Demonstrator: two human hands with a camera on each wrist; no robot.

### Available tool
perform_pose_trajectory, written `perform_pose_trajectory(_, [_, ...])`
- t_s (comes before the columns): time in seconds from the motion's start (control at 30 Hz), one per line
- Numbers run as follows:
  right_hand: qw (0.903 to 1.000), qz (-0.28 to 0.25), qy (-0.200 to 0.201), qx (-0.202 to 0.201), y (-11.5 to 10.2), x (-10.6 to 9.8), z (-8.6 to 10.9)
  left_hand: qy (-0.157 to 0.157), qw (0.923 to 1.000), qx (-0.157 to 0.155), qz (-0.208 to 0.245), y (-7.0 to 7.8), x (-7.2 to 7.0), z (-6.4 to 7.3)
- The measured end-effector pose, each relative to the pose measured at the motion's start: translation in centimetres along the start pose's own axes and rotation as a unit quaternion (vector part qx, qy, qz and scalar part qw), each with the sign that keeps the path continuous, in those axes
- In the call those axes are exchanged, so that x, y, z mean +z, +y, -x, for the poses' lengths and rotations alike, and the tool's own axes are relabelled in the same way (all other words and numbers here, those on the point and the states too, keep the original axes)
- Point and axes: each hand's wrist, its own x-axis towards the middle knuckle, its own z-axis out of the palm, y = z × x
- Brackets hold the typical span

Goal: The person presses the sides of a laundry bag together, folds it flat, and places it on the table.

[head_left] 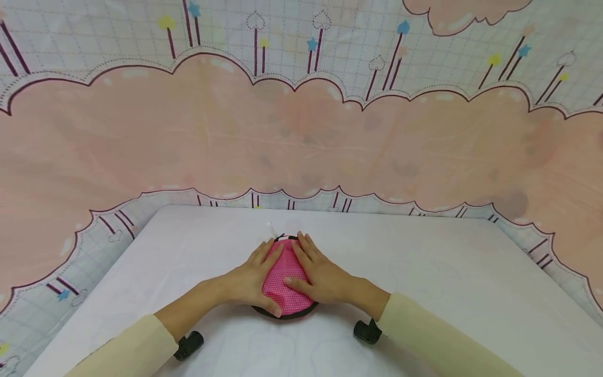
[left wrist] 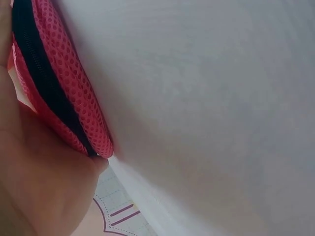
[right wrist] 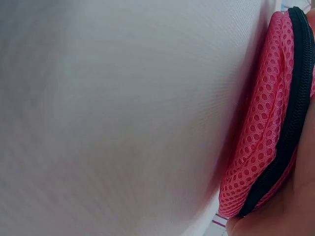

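A round pink mesh pouch [head_left: 285, 267] with dark edging lies on the white table, near the middle of the head view. My left hand [head_left: 247, 283] rests on its left side, fingers extended towards the far edge and thumb across the near part. From the right, my right hand [head_left: 327, 277] lies on the pouch with straight fingers and its thumb pointing inward. Both wrist views show the mesh side [left wrist: 74, 78] and the black zipper [right wrist: 295, 103] running along the rim. A small white patch [head_left: 283, 238] shows at the far edge. Whatever the pouch contains is hidden.
The white tabletop [head_left: 447, 272] extends around the pouch. Behind it hangs a peach and white patterned cloth [head_left: 282, 136]. Black devices are worn at the left wrist [head_left: 189, 345] and right wrist [head_left: 367, 331], close above the table.
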Motion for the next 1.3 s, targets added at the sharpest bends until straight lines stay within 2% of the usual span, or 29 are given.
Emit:
perform_pose_trajectory(0.37, [0.9997,0.018,-0.016,-0.003,-0.1,-0.1,0.0,-0.001,1.0000,0.004,-0.007,0.2,-0.2,0.1])
perform_pose_trajectory(0.67, [0.9999,0.002,-0.014,0.007,-0.2,0.1,-0.1,0.001,0.9996,-0.024,0.012,0.0,-0.1,0.3])
perform_pose_trajectory(0.87, [0.9999,-0.006,0.000,0.014,-0.2,0.1,0.1,0.031,0.9995,-0.006,0.011,0.2,-0.2,0.4])
perform_pose_trajectory(1.07, [0.9997,0.014,0.010,0.020,-0.6,-0.1,0.4,0.062,0.9976,0.020,-0.025,0.8,-0.1,0.6])
perform_pose_trajectory(1.3, [0.9976,0.064,0.016,-0.020,-1.4,-0.4,0.7,0.057,0.9947,0.039,-0.077,1.2,-0.1,0.6])
